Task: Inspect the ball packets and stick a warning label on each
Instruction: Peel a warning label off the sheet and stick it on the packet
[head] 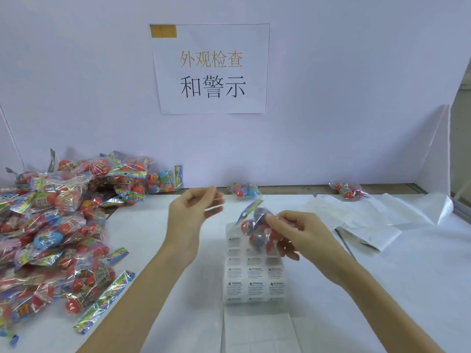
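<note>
- Heap of ball packets [58, 220]: piled on the left side of the desk [382, 289], clear bags holding red and blue balls with colourful header strips.
- Left hand [193, 212]: raised above the desk, thumb and fingers curled toward each other; motion blur prevents telling whether a label is pinched between them.
- Label sheet [252, 276]: lies flat on the desk at centre, rows of small white warning labels, directly below the held packet.
- Held packet [257, 228]: lifted above the label sheet, header strip pointing up and left.
- Right hand [295, 235]: fingers and thumb curled round the held packet, gripping it.
- Two single packets [243, 190] [349, 191]: lie apart near the rear edge of the desk.
- Paper sheets [367, 233]: spread on the right of the desk.
- Wall sign [211, 70]: fixed above centre, printed characters.
</note>
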A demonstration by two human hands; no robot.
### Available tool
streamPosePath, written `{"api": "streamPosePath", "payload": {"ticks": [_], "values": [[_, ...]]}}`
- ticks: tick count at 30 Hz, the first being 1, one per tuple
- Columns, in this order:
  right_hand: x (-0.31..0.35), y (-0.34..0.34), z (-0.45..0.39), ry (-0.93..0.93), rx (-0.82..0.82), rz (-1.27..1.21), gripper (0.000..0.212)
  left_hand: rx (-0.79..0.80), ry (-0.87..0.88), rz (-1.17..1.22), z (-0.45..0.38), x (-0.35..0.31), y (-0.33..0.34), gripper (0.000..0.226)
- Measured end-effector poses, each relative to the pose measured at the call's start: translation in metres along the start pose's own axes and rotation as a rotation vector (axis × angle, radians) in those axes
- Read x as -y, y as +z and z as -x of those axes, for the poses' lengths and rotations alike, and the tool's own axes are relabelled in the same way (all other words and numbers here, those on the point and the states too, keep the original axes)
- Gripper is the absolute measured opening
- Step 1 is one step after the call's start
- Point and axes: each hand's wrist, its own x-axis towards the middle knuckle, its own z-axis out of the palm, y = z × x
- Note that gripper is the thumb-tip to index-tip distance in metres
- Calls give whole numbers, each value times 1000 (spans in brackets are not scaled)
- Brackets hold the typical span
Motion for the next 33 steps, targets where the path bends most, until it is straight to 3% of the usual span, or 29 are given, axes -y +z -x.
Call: {"api": "streamPosePath", "payload": {"ticks": [2, 4, 5, 7, 8, 10, 13, 16, 20, 22, 24, 28, 31, 33], "values": [[10, -17, -3, 9, 4, -319, 28, -79, -27, -34, -9, -8, -15, 15], [18, -43, 0, -50, 165, -1010, 21, -141, -42, -115, -19, -11, -28, 16], [19, -56, 4, -125, 325, -1336, 31, -168, -44, -152, -24, -10, -32, 14], [20, -73, 11, -167, 536, -1581, 59, -195, -47, -241, -29, -5, -37, 9], [18, -77, 12, -139, 505, -1550, 66, -189, -49, -294, -31, -2, -38, 7], [9, -80, 8, -64, 283, -1398, 62, -164, -36, -421, -32, 8, -38, 7], [2, -68, -4, 42, -117, -1159, 39, -117, 97, -753, -28, 21, -35, 7], [-10, -54, -12, 94, -263, -771, 23, -18, 293, -995, -21, 31, -29, 6], [-31, -38, -32, 24, -431, 84, 18, 97, 449, -1111, -13, 44, -23, 7], [-39, -45, -54, -16, -474, 469, 20, 149, 517, -1162, -12, 48, -22, 7], [-43, -66, -78, -27, -493, 758, 35, 192, 543, -1192, -15, 50, -21, 8], [-45, -117, -108, 162, -582, 1149, 54, 247, 532, -1179, -16, 53, -20, 8], [-55, -134, -112, 408, -486, 1307, 55, 268, 553, -1146, -14, 54, -19, 5], [-62, -133, -113, 467, -469, 1242, 45, 275, 577, -1141, -14, 53, -21, 4]]}}
